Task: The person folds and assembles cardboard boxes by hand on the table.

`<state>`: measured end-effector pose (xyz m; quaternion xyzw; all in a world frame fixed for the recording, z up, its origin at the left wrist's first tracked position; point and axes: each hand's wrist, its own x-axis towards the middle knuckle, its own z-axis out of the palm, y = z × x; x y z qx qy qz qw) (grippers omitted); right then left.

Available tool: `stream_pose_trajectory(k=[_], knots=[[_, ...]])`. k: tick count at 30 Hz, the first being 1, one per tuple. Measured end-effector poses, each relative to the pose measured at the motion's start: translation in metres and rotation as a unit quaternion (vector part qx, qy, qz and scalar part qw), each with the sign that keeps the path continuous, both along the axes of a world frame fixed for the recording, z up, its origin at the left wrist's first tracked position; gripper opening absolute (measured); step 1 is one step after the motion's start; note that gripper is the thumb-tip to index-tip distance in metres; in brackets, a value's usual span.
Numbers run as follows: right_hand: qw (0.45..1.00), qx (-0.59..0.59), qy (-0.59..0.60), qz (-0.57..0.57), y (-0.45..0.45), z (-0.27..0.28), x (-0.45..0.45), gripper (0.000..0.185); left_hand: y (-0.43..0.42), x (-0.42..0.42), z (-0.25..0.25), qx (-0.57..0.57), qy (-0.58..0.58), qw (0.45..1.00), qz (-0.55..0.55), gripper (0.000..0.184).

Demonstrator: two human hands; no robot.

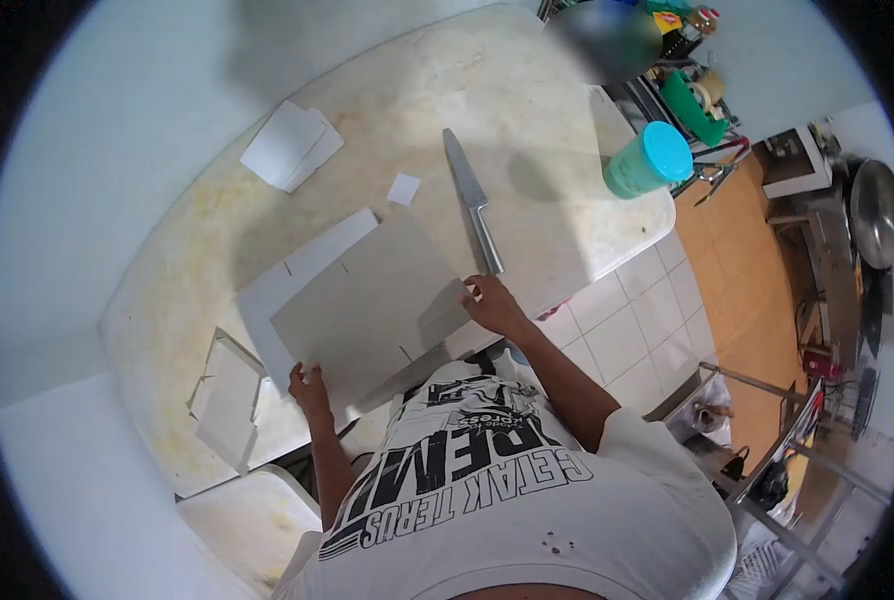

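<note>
my right grip (492,305) is closed on the corner of a grey sheet (372,290) at about three o'clock of it, thumb and fingers drawn together there. my left grip (310,390) touches the same sheet at its edge, around seven o'clock, with the fingers a little bent; i cannot tell whether they pinch it. the grey sheet lies in front of me, slanted, with short dark lines near its edges.

under it, showing out toward ten o'clock, is a white sheet (302,255) with a short dark line of its own. from the middle of the grey sheet, a knife (472,200) lies between one and two o'clock, the end of its handle just beside my right grip and its blade aimed between eleven and twelve. a small white square (404,189) sits near the sheet, just past twelve. farther off, at eleven, some white pieces (289,147) overlap one another. at eight, near my left grip, lies a cut piece of card (229,390).

all of this is on the pale, stained counter (417,80). at two o'clock, well apart from my grips, a teal tumbler (649,160) stands near the counter's edge.
</note>
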<state>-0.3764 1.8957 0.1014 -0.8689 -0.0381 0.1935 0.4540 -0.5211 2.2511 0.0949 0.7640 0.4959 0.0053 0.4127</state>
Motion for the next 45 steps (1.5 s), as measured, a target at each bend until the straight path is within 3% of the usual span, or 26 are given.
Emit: stream_pose_trajectory(k=[2,6,12,18,21,24,28,31,34,36,40,43,45], knots=[[1.0,-0.006,0.008,0.03,-0.015,-0.007,0.009,0.037,0.006,-0.003,-0.028,0.025,-0.025,0.999,0.015,0.05],[0.997,-0.007,0.039,0.072,-0.037,-0.009,0.018,0.038,-0.006,0.008,-0.024,0.009,-0.042,0.998,0.036,0.054],[0.998,0.04,0.047,0.028,-0.046,-0.015,0.008,0.037,-0.01,0.028,-0.012,0.076,0.086,0.992,-0.053,0.06],[0.962,0.221,0.134,-0.084,-0.042,-0.006,-0.001,0.044,-0.042,0.046,-0.024,0.294,0.082,0.932,-0.193,0.066],[0.943,0.282,0.149,-0.099,-0.042,-0.007,-0.004,0.045,-0.092,0.073,0.01,0.275,0.106,0.935,-0.195,0.069],[0.92,0.321,0.207,-0.09,-0.048,-0.002,0.0,0.042,-0.119,0.079,0.003,0.313,0.001,0.908,-0.278,0.066],[0.934,0.294,0.201,-0.028,-0.059,-0.008,0.006,0.044,-0.161,0.091,-0.016,0.267,-0.09,0.888,-0.364,0.062],[0.951,0.241,0.196,-0.006,-0.071,-0.015,0.0,0.043,-0.188,0.097,-0.02,0.287,-0.083,0.888,-0.349,0.062],[0.933,0.267,0.239,0.034,-0.086,-0.01,-0.01,0.059,-0.165,0.093,-0.037,0.344,-0.098,0.898,-0.256,0.063],[0.92,0.264,0.284,0.063,-0.091,0.005,-0.005,0.071,-0.136,0.089,-0.038,0.324,-0.008,0.932,-0.163,0.065],[0.923,0.247,0.283,0.08,-0.082,0.001,-0.001,0.078,-0.086,0.08,-0.022,0.262,0.117,0.958,-0.009,0.067],[0.923,0.256,0.277,0.073,-0.073,0.005,0.001,0.075,-0.06,0.078,-0.012,0.226,0.139,0.964,-0.008,0.069],[0.935,0.246,0.248,0.06,-0.058,-0.016,-0.002,0.072,-0.024,0.074,-0.043,0.26,0.106,0.955,-0.098,0.07]])
